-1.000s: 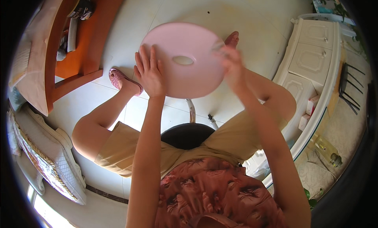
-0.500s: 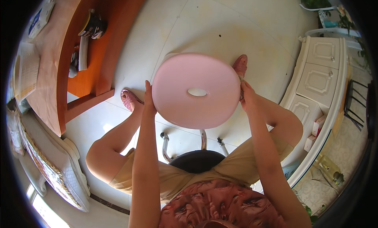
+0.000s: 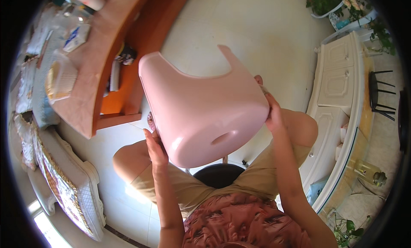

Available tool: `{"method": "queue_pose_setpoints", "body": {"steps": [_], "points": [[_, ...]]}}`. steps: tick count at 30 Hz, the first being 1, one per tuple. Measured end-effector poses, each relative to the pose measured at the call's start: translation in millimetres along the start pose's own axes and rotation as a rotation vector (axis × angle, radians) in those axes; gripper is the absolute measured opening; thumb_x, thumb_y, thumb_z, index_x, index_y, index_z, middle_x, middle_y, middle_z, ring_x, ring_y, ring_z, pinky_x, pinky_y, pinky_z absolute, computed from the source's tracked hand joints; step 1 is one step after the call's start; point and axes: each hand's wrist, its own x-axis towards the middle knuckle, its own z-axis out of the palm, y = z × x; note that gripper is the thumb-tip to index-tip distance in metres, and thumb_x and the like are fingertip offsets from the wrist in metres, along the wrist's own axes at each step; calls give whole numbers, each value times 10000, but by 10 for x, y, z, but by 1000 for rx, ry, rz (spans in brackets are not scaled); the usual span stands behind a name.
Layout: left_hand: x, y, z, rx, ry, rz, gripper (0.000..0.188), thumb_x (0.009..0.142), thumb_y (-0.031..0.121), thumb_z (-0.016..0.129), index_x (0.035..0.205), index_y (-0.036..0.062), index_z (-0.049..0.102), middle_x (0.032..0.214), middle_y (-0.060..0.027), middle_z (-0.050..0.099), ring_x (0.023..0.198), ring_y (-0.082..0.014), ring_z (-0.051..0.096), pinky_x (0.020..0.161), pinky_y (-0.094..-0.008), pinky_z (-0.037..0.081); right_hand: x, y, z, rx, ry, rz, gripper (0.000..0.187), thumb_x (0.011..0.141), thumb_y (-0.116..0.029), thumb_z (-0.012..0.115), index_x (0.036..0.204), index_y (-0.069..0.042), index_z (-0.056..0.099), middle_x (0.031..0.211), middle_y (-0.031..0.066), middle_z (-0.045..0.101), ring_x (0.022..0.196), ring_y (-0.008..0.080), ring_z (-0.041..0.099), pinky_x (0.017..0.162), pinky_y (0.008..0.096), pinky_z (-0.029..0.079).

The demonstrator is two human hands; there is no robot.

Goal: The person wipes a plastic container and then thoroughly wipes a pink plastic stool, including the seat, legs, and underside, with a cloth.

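A pink plastic stool (image 3: 201, 104) is raised in front of me, tilted so that its seat, with an oval hole, faces down toward my lap. Its curved legs point away toward the far side. My left hand (image 3: 156, 149) presses against the stool's left side near the seat edge, thumb side up. On the opposite side, my right hand (image 3: 274, 116) grips the rim, its fingertips partly hidden behind the stool. The stool is held between the two hands, above the floor.
A wooden desk (image 3: 96, 72) stands to the left, with boxes on top and items on its shelf. White cabinets (image 3: 338, 76) line the right side. Below the stool are my knees and a black round seat (image 3: 218, 175). A padded bed or sofa (image 3: 64, 175) lies at lower left.
The stool has been lifted and tipped, its legs swinging up and away so its side now shows. Both hands have come with it, and the whole view has shifted somewhat.
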Motion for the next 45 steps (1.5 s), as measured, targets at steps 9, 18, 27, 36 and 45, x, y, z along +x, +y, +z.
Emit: {"method": "queue_pose_setpoints", "body": {"steps": [9, 18, 27, 36, 45], "points": [[-1104, 1089, 395, -213, 134, 495, 785, 1021, 600, 210, 1188, -66, 591, 1003, -102, 676, 926, -158, 616, 856, -291, 484, -1367, -869, 623, 34, -434, -596, 475, 1003, -183, 368, 1447, -14, 380, 1405, 134, 501, 1255, 238, 520, 1021, 388, 436], [-1467, 1029, 73, 204, 89, 784, 607, 1070, 391, 283, 1040, -83, 660, 755, 3, 591, 667, -73, 475, 600, -234, 364, -1345, -778, 373, -104, -363, -476, 408, 1031, -165, 387, 1408, -15, 431, 1253, 86, 596, 1064, 143, 595, 877, 309, 490], [-1421, 1207, 225, 305, 166, 696, 628, 1073, 405, 315, 622, -12, 447, 528, -42, 395, 532, -117, 356, 487, -335, 320, -1581, -954, 1132, -558, -170, -726, 316, 1000, -65, 483, 1294, -25, 592, 1230, 100, 629, 1169, 188, 574, 952, 308, 464], [-1311, 1265, 304, 371, 173, 733, 598, 1075, 365, 316, 682, -38, 520, 517, -130, 426, 474, -194, 388, 484, -384, 330, -2153, -1039, 1673, -991, -344, -1217, 353, 857, 129, 530, 1116, -53, 687, 1265, 97, 588, 1156, 221, 563, 921, 328, 491], [-1460, 1107, 516, 504, 96, 938, 592, 1073, 319, 265, 682, -27, 544, 510, -81, 435, 457, -152, 377, 456, -338, 316, -2535, -929, 2803, -1116, -852, -1454, 397, 735, 134, 609, 1024, -96, 753, 1139, 84, 668, 991, 256, 587, 829, 316, 511]]}}
